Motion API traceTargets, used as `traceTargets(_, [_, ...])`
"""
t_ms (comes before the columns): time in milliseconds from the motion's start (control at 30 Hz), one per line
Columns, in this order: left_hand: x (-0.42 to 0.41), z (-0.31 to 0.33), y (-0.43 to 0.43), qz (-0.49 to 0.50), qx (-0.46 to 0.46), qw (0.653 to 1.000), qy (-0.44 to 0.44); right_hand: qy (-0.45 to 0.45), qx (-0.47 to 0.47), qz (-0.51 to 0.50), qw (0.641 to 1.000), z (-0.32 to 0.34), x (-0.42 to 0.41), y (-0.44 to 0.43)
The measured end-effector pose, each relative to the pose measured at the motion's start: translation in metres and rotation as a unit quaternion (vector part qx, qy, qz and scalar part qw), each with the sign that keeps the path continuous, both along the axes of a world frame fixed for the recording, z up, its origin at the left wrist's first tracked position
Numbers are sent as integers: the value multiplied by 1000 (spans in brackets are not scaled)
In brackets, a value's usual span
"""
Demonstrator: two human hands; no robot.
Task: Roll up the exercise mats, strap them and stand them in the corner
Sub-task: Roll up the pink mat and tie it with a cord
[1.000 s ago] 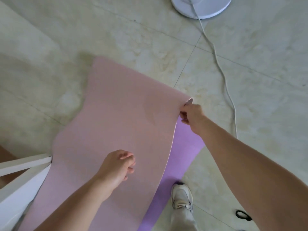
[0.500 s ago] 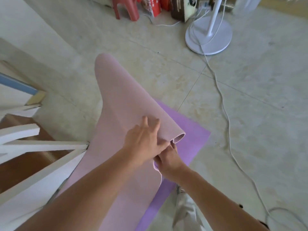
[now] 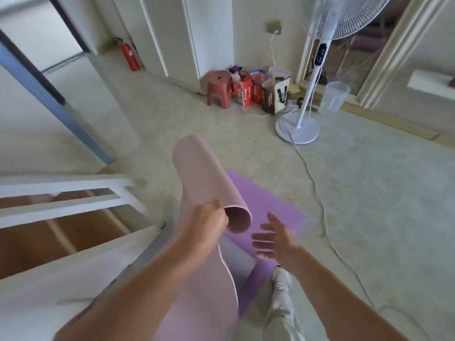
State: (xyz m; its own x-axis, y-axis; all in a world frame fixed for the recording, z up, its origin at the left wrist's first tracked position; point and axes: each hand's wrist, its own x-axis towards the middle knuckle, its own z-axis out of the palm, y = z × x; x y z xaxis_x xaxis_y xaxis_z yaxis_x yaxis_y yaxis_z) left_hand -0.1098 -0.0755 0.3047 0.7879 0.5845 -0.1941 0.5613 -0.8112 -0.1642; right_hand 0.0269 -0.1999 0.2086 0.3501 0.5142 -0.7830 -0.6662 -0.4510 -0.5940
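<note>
A pale pink exercise mat [image 3: 204, 175] is partly rolled into a loose tube at its far end, and its unrolled part trails down toward me. My left hand [image 3: 209, 222] grips the near open end of that roll, fingers curled over its edge. My right hand [image 3: 273, 238] hovers just right of the roll with fingers spread, touching nothing. Under the pink mat a purple mat [image 3: 268, 205] lies flat on the floor.
White wooden furniture rails [image 3: 73, 193] stand close on my left. A white pedestal fan [image 3: 298, 127] stands ahead to the right, its cord [image 3: 317, 193] running over the tiled floor. A red stool [image 3: 218, 89], bags and a fire extinguisher [image 3: 129, 57] sit by the far wall.
My right hand has let go of the roll and opened out to the right. My left hand now holds the roll's end alone. The view has tilted up toward the wall.
</note>
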Motion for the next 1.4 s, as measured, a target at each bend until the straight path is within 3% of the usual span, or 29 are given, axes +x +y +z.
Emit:
traceTargets(100, [-50,32,-52,9,-55,994,-99,172,81,-5,982,40,-32,-7])
traceTargets(167, [-76,28,-79,-31,-32,995,-92,163,128,22,978,77,-57,-8])
traceTargets(267, [-104,19,-105,-96,-19,993,-68,55,107,94,988,116,-84,-17])
traceTargets(333, [-132,46,-115,-124,-40,990,-62,-89,62,169,980,132,-90,-21])
traceTargets(367, [-143,61,-113,-123,-67,989,-41,-190,37,225,955,142,-91,-23])
traceTargets(433, [-163,84,-97,-89,-88,992,-9,-363,-5,357,861,160,-97,-23])
traceTargets(533, [-187,112,-66,-101,25,990,-99,-558,-32,525,642,183,-116,-29])
traceTargets(600, [-199,132,-54,-63,81,992,-72,-640,-10,581,502,193,-127,-41])
traceTargets(633, [-206,141,-50,-57,99,993,-28,-656,1,597,461,197,-129,-48])
traceTargets(700, [-218,147,-44,-12,52,994,94,-673,4,608,421,206,-129,-65])
traceTargets(800, [-240,136,-51,63,-98,977,180,-708,-3,580,403,223,-127,-91])
traceTargets(867, [-257,125,-66,138,-214,959,124,-724,-20,566,393,231,-128,-109])
traceTargets(933, [-270,117,-85,168,-269,946,70,-717,-53,591,365,229,-133,-121])
traceTargets(1000, [-272,111,-101,132,-226,964,51,-688,-84,615,376,221,-146,-128])
traceTargets(1067, [-270,107,-115,90,-145,985,24,-644,-76,614,450,215,-177,-131])
traceTargets(1133, [-271,98,-136,15,-21,1000,-10,-606,-56,625,489,214,-222,-125])
traceTargets(1200, [-288,93,-160,-80,85,992,-40,-552,-56,634,538,217,-267,-118])
traceTargets(1233, [-302,95,-170,-114,95,986,-73,-533,-62,638,552,219,-287,-115])
traceTargets(1300, [-337,97,-181,-115,51,989,-78,-536,-75,649,534,218,-325,-117])
traceTargets(1400, [-395,102,-172,-27,-128,991,-21,-622,-79,627,463,210,-377,-133])
